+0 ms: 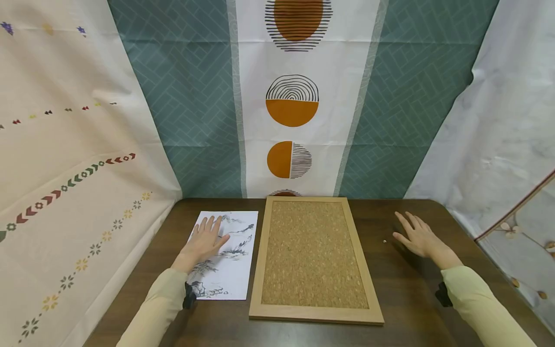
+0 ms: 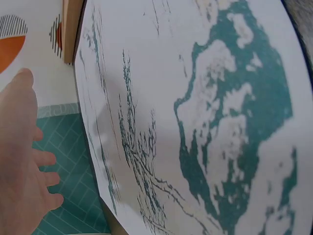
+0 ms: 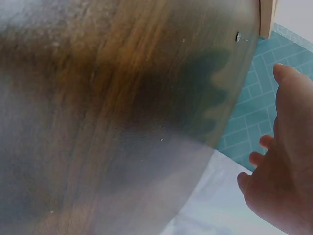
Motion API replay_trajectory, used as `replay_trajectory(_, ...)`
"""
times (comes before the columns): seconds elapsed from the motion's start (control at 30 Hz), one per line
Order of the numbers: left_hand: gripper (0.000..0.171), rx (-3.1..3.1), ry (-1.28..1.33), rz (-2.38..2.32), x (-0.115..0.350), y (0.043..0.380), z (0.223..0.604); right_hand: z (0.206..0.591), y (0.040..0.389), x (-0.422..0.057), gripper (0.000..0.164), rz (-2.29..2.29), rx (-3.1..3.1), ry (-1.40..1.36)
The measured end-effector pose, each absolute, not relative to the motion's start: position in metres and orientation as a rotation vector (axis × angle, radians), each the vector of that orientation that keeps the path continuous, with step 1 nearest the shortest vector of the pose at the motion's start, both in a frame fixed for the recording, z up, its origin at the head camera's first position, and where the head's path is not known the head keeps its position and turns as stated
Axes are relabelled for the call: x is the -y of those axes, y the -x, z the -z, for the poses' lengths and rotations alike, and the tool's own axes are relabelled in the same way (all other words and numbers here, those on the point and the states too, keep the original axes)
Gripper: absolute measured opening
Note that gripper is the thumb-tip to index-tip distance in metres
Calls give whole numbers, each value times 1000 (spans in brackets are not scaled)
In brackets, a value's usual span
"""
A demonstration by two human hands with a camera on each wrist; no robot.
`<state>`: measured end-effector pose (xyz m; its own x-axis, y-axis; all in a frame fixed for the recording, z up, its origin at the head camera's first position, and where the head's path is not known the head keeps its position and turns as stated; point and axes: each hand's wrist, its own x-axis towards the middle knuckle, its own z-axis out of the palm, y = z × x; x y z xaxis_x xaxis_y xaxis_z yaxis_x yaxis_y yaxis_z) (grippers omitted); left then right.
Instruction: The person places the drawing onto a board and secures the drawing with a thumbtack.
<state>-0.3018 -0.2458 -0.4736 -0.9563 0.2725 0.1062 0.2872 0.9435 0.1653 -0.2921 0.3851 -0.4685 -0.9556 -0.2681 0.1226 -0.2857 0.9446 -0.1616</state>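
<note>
A white sheet of paper printed with an ink landscape lies on the table's left side. Over it is my left hand, fingers spread and holding nothing; the left wrist view shows a gap between this hand and the sheet. A wood-framed cork board lies flat to the right of the sheet. My right hand is raised above the table's right side, its fingers extended and nothing in them. Left of its fingertips sits a tiny shiny, tack-like thing, also visible in the right wrist view.
The dark brown wooden table has a rounded far right corner. Behind it hangs a green and white cloth with orange circles. Patterned cream cloth borders the left side, and a whitish cloth the right.
</note>
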Motion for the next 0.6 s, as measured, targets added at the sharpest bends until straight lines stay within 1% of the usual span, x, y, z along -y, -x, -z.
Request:
replay_trajectory(0.23,69,2999,455,273,251,302,476,467,292,-384,69,-404,2978,-462)
replay_trajectory(0.6,57,3001,458,450,258,302,479,468,293,-374,70,-687,2945,-496)
